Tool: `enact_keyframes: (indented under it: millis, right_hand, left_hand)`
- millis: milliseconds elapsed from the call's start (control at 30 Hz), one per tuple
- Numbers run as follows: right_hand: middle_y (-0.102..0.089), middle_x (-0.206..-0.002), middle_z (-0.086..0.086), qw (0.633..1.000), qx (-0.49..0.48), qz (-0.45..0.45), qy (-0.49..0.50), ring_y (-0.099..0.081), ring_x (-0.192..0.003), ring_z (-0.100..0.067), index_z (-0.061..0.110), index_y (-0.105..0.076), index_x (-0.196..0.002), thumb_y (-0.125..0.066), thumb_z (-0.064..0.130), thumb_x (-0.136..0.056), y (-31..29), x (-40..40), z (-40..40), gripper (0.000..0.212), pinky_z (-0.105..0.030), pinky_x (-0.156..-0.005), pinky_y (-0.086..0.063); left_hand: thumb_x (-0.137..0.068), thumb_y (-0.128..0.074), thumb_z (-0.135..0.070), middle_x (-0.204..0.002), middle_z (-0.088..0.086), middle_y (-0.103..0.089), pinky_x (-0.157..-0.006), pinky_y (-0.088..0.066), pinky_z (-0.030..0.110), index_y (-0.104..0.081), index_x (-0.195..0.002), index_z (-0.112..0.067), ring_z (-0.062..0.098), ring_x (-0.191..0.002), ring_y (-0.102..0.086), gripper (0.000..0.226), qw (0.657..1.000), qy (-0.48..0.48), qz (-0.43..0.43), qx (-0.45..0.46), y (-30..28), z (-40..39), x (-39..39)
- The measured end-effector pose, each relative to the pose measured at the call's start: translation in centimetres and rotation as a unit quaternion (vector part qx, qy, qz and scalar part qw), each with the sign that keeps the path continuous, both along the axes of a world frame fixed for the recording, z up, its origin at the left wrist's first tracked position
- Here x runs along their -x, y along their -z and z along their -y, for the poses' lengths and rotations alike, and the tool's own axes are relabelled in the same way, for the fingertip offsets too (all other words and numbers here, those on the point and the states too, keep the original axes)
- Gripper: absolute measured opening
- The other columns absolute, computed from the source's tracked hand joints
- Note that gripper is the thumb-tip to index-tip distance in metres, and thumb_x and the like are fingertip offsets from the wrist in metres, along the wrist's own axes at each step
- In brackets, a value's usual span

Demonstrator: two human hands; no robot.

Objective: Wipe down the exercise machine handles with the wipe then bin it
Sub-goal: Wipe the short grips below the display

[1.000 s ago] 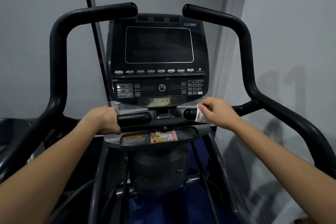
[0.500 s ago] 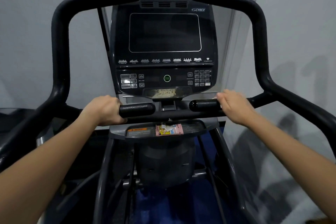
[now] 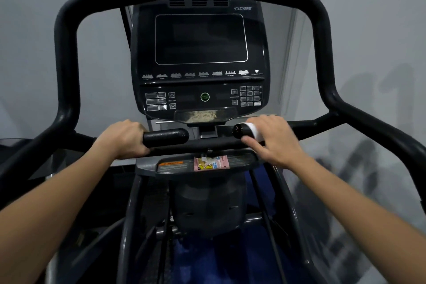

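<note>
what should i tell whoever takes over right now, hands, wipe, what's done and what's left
Left hand grips the left short handle, no wipe in it.
Right hand holds the white wipe wrapped around the right short handle, near its end cap.
Done: cannot tell which handles are already wiped.
Left: finish the handles, including the tall curved bars, then bin the wipe. No bin in view.

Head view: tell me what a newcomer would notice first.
Centre top, the dark console framed by two tall curved black handlebars. Below it, the right hand wraps a white wipe round the short right grip, while the left hand holds the left grip.
</note>
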State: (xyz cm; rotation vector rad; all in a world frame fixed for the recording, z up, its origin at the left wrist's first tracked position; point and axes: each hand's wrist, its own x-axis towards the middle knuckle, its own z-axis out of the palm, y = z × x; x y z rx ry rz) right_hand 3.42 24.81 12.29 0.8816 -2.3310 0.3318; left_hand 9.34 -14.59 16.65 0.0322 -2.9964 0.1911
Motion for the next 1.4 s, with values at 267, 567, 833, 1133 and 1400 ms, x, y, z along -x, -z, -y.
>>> enact_keyframes:
  millis: [267, 567, 833, 1133, 1400]
  right_hand:
    - [-0.065, -0.080, 0.005, 0.958, -0.082, 0.172, 0.214, -0.062, -0.078, -0.024, 0.033, -0.061, -0.089, -0.076, 0.047, -0.075, -3.4, 1.4, -3.3, 0.025, -0.030, -0.063, -0.043]
    - [-0.068, -0.097, 0.002, 0.996, -0.069, 0.026, 0.059, -0.064, -0.090, -0.027, 0.023, -0.060, -0.107, -0.082, 0.034, -0.067, -1.3, 0.0, 2.1, 0.047, -0.036, -0.078, -0.044]
    - [-0.063, -0.075, 0.004, 0.953, -0.082, 0.172, 0.234, -0.063, -0.076, -0.026, 0.028, -0.061, -0.085, -0.079, 0.048, -0.073, -3.3, 2.2, -4.8, 0.030, -0.031, -0.063, -0.046]
    - [-0.061, -0.095, 0.007, 0.998, -0.052, 0.024, 0.036, -0.060, -0.090, -0.021, 0.027, -0.059, -0.110, -0.076, 0.046, -0.066, -1.4, -1.2, 4.8, 0.051, -0.036, -0.080, -0.043]
    - [-0.062, -0.101, -0.004, 0.974, -0.076, 0.019, 0.214, -0.057, -0.096, -0.031, 0.014, -0.057, -0.112, -0.086, 0.022, -0.055, 0.7, 1.9, -6.8, 0.064, -0.041, -0.100, -0.039]
  left_hand:
    - [-0.073, -0.070, -0.043, -0.063, -0.004, -0.054, -0.063, -0.049, 0.032, -0.054, -0.063, -0.024, 0.027, -0.068, -0.059, 0.026, 1.000, 0.013, -0.021, 0.009, 0.1, -0.2, -0.1]
    - [-0.075, -0.071, -0.044, -0.064, -0.004, -0.054, -0.062, -0.046, 0.031, -0.053, -0.064, -0.024, 0.027, -0.068, -0.056, 0.028, 1.000, 0.013, -0.016, 0.018, 0.2, 0.0, -0.3]
    - [-0.075, -0.072, -0.044, -0.064, -0.002, -0.056, -0.062, -0.045, 0.032, -0.053, -0.062, -0.025, 0.031, -0.069, -0.060, 0.030, 0.999, 0.007, -0.030, 0.013, 0.6, 0.2, 0.0]
    - [-0.075, -0.072, -0.045, -0.066, -0.001, -0.060, -0.061, -0.048, 0.032, -0.056, -0.063, -0.025, 0.028, -0.068, -0.062, 0.028, 1.000, -0.006, -0.028, 0.013, 0.4, -0.1, -0.5]
    - [-0.076, -0.073, -0.048, -0.068, 0.000, -0.059, -0.063, -0.048, 0.032, -0.059, -0.066, -0.024, 0.030, -0.069, -0.061, 0.030, 0.999, -0.008, -0.031, 0.015, 0.4, -0.1, -0.6]
